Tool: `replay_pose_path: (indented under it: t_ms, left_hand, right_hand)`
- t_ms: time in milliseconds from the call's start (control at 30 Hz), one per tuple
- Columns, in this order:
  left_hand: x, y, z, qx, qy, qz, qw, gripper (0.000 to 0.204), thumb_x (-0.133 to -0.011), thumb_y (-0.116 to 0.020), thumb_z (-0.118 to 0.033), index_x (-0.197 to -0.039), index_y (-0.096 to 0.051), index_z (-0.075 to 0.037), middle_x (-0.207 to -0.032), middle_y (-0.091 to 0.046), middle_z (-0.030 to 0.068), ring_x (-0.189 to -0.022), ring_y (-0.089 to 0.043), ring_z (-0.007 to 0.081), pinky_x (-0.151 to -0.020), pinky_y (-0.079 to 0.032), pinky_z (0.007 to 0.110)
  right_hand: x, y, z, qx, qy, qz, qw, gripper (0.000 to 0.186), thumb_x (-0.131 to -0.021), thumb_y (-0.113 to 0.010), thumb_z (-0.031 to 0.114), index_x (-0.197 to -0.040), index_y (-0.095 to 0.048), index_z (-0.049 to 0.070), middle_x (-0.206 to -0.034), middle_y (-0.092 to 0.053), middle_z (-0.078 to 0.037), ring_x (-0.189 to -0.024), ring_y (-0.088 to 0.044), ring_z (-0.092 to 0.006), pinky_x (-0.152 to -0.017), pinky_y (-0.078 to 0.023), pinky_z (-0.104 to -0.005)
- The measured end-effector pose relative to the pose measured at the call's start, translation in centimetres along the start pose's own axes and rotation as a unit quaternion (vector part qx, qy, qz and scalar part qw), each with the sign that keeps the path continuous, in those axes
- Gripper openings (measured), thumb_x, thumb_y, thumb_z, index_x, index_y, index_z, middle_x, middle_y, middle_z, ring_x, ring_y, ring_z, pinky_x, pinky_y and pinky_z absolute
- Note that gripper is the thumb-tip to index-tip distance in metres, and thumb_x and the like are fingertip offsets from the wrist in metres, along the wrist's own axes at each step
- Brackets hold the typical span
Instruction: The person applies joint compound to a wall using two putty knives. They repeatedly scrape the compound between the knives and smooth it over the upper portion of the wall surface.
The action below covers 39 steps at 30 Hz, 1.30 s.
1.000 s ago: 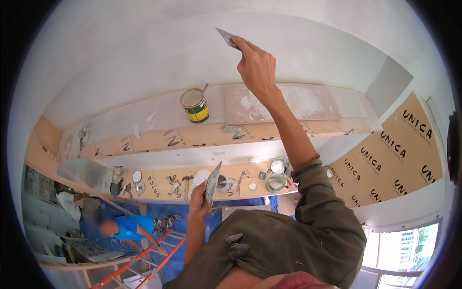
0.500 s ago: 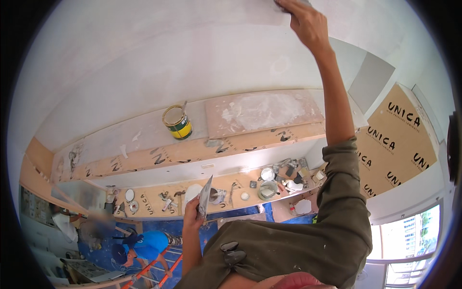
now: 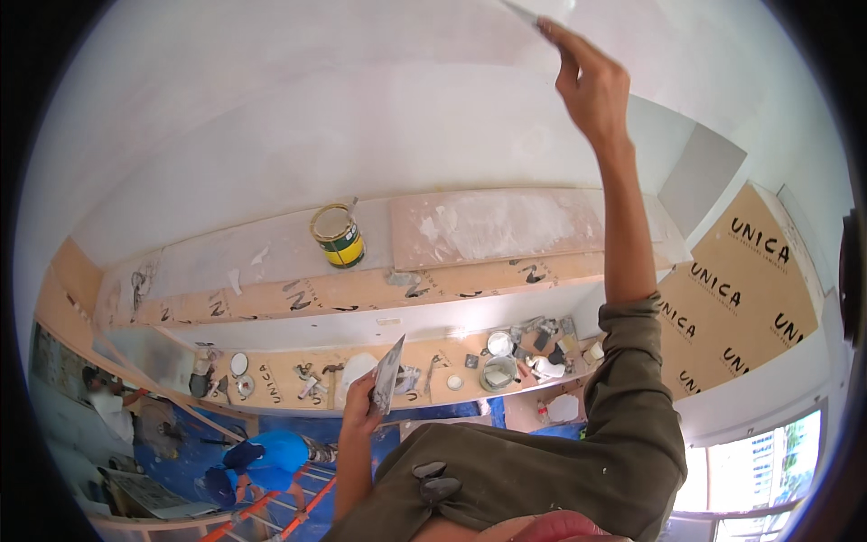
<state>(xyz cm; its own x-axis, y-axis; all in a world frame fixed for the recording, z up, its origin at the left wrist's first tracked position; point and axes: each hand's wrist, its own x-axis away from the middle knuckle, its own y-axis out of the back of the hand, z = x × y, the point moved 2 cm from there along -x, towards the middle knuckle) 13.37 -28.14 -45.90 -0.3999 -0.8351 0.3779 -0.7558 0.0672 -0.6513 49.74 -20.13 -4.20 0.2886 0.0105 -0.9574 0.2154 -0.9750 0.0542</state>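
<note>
My right hand (image 3: 596, 95) is raised high at the end of an outstretched arm, fingers closed on a thin filling knife (image 3: 524, 13). The blade shows nearly edge-on near the pale plastered surface (image 3: 388, 54); whether it touches is unclear. Lower down, in front of my body, my left hand (image 3: 360, 406) grips a flat metal filling blade (image 3: 388, 372), tilted up and smeared with whitish filler. Beyond my hands, a yellow and dark green tin (image 3: 338, 242) with a tool handle sticking out stands on the shelf (image 3: 194, 271). Beside it lies a filler-smeared board (image 3: 506, 221).
A lower counter (image 3: 284, 384) carries tools, a bucket (image 3: 498, 373) and tubs. At lower left, a person in a blue shirt (image 3: 271, 459) bends beside an orange ladder (image 3: 312, 515); another person in white (image 3: 113, 415) is farther left. Brown-covered panels (image 3: 722, 316) stand at right.
My right hand has come down slightly and turned, so its blade now shows edge-on. The left hand keeps its blade at nearly the same place. The person in blue has shifted left.
</note>
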Motion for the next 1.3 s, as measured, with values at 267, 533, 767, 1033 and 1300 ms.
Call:
replay_pose_path:
  t_ms: [267,533,767,1033,1300]
  left_hand:
    - [0.1,-1.8,0.5,0.026,0.002,0.002,1.0,0.03,-0.092,-0.043,-0.005,-0.116,-0.052,0.011,-0.105,-0.063,0.0167,-0.093,-0.065,0.022,-0.081,-0.054,0.033]
    - [-1.0,-0.1,1.4,0.004,-0.012,0.023,1.0,0.032,-0.09,-0.045,-0.008,-0.115,-0.054,0.01,-0.107,-0.063,0.0141,-0.094,-0.062,0.0186,-0.083,-0.048,0.028]
    - [0.1,-0.9,0.3,0.007,-0.013,0.02,1.0,0.03,-0.091,-0.046,-0.011,-0.113,-0.055,0.009,-0.1,-0.064,0.0124,-0.089,-0.063,0.0182,-0.079,-0.05,0.029]
    - [-0.7,-0.8,0.9,0.019,0.001,0.06,0.998,0.037,-0.091,-0.044,-0.012,-0.119,-0.051,0.011,-0.108,-0.063,0.0165,-0.093,-0.064,0.0238,-0.082,-0.052,0.035]
    - [0.1,-0.4,0.5,-0.102,-0.056,0.037,0.993,0.029,-0.09,-0.049,-0.008,-0.117,-0.052,-0.001,-0.101,-0.057,0.0076,-0.088,-0.054,0.0155,-0.079,-0.044,0.03]
  right_hand:
    - [-10.2,-3.6,1.2,0.024,0.037,0.035,0.998,0.023,-0.08,-0.055,-0.003,-0.098,-0.068,0.004,-0.094,-0.068,-0.014,-0.074,-0.066,-0.0302,-0.064,-0.054,-0.0366]
    - [4.4,-7.5,6.2,0.041,0.071,0.144,0.986,0.032,-0.073,-0.056,-0.002,-0.101,-0.064,0.012,-0.097,-0.068,-0.008,-0.082,-0.067,-0.0243,-0.068,-0.055,-0.0341]
    - [-2.1,-3.0,4.0,-0.004,0.003,0.046,0.999,0.036,-0.072,-0.057,-0.006,-0.1,-0.069,0.012,-0.097,-0.069,-0.007,-0.077,-0.067,-0.0245,-0.066,-0.054,-0.0326]
    - [-20.7,1.3,-4.2,0.088,0.053,-0.028,0.994,0.017,-0.084,-0.057,0.007,-0.097,-0.067,0.003,-0.082,-0.064,-0.022,-0.071,-0.062,-0.0392,-0.062,-0.048,-0.0454]
    - [-29.5,2.7,-10.7,0.063,-0.024,-0.073,0.995,0.022,-0.083,-0.055,0.009,-0.103,-0.067,0.007,-0.081,-0.065,-0.017,-0.073,-0.062,-0.0356,-0.065,-0.049,-0.0415]
